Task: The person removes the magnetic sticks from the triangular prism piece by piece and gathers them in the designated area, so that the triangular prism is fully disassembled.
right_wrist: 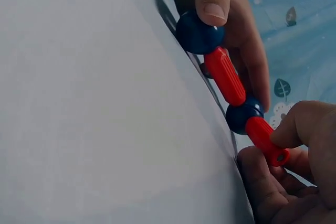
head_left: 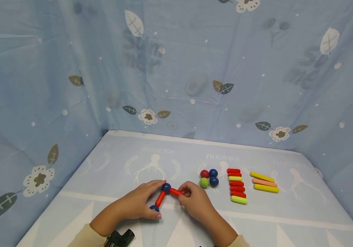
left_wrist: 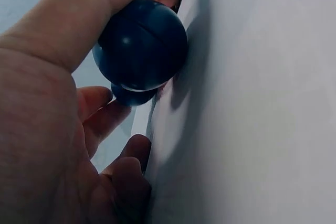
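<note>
Two blue balls, a near one (head_left: 154,208) and a far one (head_left: 166,187), are joined by a red magnetic rod (head_left: 160,198) on the table. My left hand (head_left: 136,203) holds this piece from the left, thumb at the near ball and fingertips by the far one. A second red rod (right_wrist: 266,139) meets the far ball at one end. My right hand (head_left: 196,202) pinches its other end between thumb and fingers. In the left wrist view, the near ball (left_wrist: 142,44) hides most of the rods.
Right of the hands sits a cluster of red, green and blue balls (head_left: 204,182). Beyond it lies a column of short red and yellow-green rods (head_left: 236,183), then longer yellow and orange rods (head_left: 265,183). Patterned blue cloth (head_left: 195,68) surrounds the table (head_left: 303,206).
</note>
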A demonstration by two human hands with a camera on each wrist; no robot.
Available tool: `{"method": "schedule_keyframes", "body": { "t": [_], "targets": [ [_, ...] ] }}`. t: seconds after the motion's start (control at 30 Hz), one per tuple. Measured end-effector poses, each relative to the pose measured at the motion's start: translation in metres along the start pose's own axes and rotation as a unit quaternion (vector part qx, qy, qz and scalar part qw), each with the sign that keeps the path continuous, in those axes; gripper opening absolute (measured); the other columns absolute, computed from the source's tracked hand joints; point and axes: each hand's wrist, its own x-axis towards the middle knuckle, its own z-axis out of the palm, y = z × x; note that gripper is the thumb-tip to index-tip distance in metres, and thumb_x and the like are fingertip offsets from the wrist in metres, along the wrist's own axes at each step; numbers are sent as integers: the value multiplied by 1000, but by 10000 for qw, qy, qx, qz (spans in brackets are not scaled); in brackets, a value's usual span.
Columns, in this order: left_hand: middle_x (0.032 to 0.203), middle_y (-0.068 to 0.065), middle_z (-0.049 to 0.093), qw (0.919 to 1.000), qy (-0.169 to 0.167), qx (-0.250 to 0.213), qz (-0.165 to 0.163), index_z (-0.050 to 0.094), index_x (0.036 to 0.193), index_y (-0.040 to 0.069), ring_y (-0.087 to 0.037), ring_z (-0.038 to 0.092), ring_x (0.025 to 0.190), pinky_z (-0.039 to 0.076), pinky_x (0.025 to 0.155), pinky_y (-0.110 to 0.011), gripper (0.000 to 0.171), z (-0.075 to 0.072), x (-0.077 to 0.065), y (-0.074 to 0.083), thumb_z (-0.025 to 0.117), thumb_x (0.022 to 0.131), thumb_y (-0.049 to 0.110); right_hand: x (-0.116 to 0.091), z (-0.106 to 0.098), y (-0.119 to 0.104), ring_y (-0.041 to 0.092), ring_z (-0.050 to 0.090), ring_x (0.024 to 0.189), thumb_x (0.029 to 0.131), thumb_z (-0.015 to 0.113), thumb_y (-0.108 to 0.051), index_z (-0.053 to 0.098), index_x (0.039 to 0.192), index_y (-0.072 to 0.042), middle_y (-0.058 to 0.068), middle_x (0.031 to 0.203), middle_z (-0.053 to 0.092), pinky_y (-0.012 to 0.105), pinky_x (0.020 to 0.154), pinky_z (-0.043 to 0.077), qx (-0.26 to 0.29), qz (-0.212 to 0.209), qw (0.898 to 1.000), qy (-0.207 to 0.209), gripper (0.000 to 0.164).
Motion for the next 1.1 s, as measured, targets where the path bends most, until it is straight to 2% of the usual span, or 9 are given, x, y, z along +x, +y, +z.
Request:
{"method": "schedule_keyframes", "body": {
  "t": [0.2, 0.37, 0.47, 0.67, 0.83, 0.93, 1.1],
  "targets": [
    [164, 2, 42, 9998, -84, -114, 117, 37, 163, 31, -30, 42, 147, 39, 116, -63, 100, -1, 0, -2, 85, 80, 57, -7, -5, 3, 20, 64, 76, 87, 76, -11, 68, 110, -14, 3, 98, 69, 30, 68, 57, 493, 400, 9979, -104, 25],
    [159, 5, 49, 9997, -121, -155, 130, 42, 160, 34, -25, 46, 141, 42, 115, -59, 89, -1, 1, -4, 83, 83, 51, -11, -10, 3, 21, 66, 78, 84, 75, -8, 71, 112, -14, 4, 103, 70, 31, 70, 57, 630, 406, 9970, -208, 29],
    [150, 11, 56, 9994, -152, -279, 153, 46, 158, 31, -20, 49, 135, 44, 114, -55, 83, -3, 1, -5, 83, 85, 44, -13, -12, 4, 20, 66, 79, 84, 75, -7, 71, 113, -13, 4, 102, 71, 32, 71, 58, 652, 415, 9966, -294, 30],
    [132, 15, 62, 9980, -186, -564, 237, 60, 145, 24, -13, 54, 116, 50, 104, -40, 61, -6, 0, -10, 80, 89, 37, -19, -20, 10, 19, 68, 83, 85, 73, -6, 71, 115, -12, 4, 102, 71, 33, 76, 59, 779, 541, 9948, -376, 30],
    [126, 14, 65, 9976, -152, -584, 348, 69, 134, 26, -10, 55, 108, 50, 96, -33, 45, -7, 1, -13, 80, 91, 34, -25, -28, 15, 18, 68, 85, 85, 72, -6, 72, 115, -12, 3, 102, 72, 32, 79, 59, 752, 677, 9938, -460, 30],
    [123, 14, 65, 9974, -136, -593, 380, 71, 129, 30, -10, 55, 106, 50, 95, -33, 39, -7, 1, -14, 80, 91, 34, -28, -33, 18, 18, 68, 86, 85, 71, -6, 72, 115, -12, 3, 102, 73, 31, 79, 59, 797, 754, 9926, -527, 30],
    [121, 18, 67, 9976, -89, -618, 309, 72, 119, 40, -15, 57, 114, 49, 104, -44, 30, -7, 0, -14, 81, 91, 35, -32, -40, 23, 19, 68, 85, 87, 72, -7, 75, 114, -11, 3, 99, 75, 32, 78, 59, 809, 792, 9918, -600, 27]
  ]
}}
